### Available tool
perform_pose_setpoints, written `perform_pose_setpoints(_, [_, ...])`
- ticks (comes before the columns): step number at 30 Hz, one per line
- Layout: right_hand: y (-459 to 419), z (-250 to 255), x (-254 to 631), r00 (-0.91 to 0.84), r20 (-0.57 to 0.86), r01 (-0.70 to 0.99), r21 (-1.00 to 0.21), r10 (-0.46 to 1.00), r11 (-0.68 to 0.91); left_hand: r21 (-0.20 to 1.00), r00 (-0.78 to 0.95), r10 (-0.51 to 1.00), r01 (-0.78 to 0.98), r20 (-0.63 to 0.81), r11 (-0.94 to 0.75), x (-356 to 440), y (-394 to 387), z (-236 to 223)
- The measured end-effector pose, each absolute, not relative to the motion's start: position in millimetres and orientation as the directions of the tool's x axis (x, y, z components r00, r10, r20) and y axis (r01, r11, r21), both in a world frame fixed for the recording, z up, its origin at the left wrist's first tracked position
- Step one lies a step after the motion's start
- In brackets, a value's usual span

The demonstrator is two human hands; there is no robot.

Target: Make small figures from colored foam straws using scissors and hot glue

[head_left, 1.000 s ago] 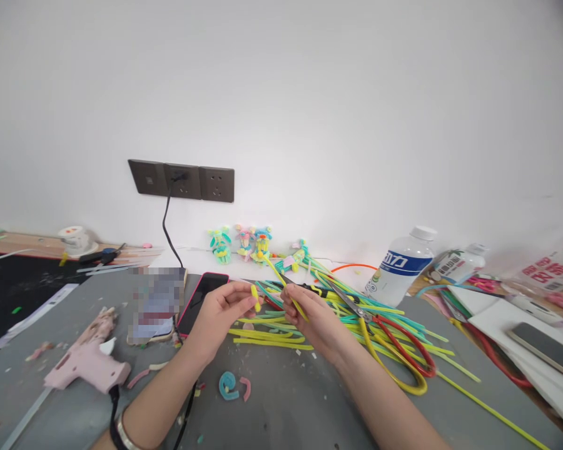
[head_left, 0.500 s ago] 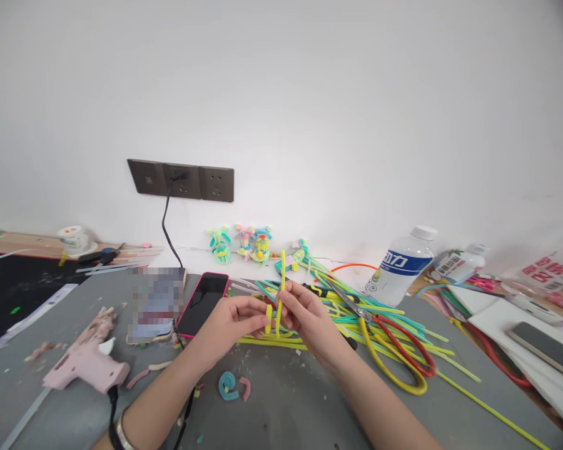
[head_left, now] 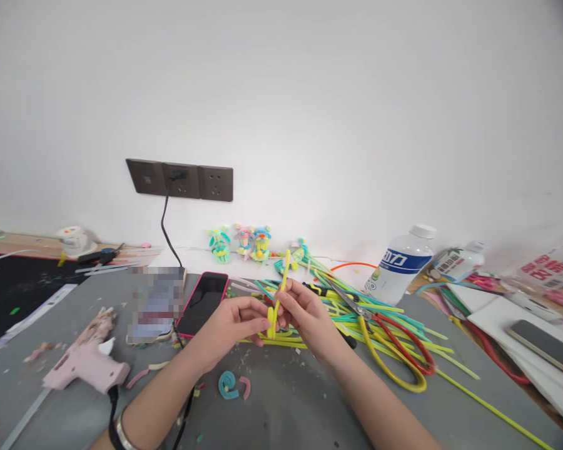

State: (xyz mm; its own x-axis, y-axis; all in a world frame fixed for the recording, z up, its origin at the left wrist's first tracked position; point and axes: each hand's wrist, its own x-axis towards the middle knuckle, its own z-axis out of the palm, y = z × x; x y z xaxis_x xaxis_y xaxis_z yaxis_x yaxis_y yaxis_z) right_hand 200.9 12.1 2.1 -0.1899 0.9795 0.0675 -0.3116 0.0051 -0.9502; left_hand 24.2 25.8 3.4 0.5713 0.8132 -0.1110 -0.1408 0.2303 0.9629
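Observation:
Both my hands work on one yellow pipe cleaner (head_left: 286,270), held up above the grey table top. My left hand (head_left: 237,322) pinches its coiled or doubled lower end between thumb and fingers. Close beside it, my right hand (head_left: 304,306) grips the straight length, whose tip points upward. The two hands are almost touching. Behind and to the right lies a loose heap of yellow, green and teal pipe cleaners (head_left: 403,340). Scissors (head_left: 394,356) with red and yellow handles rest on that heap. A blue curl (head_left: 227,385) and a short pink piece (head_left: 244,388) lie in front of my hands.
A pink glue gun (head_left: 89,359) with a black cord lies at left. Two phones, one with a pink-edged case (head_left: 205,304), sit behind my left hand. Small pipe-cleaner figures (head_left: 261,244) stand near the wall. A bottle (head_left: 403,265) leans beyond the scissors; white boards (head_left: 497,319) lie far right.
The free upright length has come against the coiled end, closing the gap between them. Its tip now leans slightly right. Both hands stay in nearly the same place.

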Motion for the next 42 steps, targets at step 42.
perform_pose_setpoints(42, [9.7, 20.0, 224.0, -0.302, 0.315, -0.001, -0.944, 0.9, 0.33, 0.84, 0.664, 0.717, -0.253, -0.211, 0.481, 21.9, 22.3, 12.5])
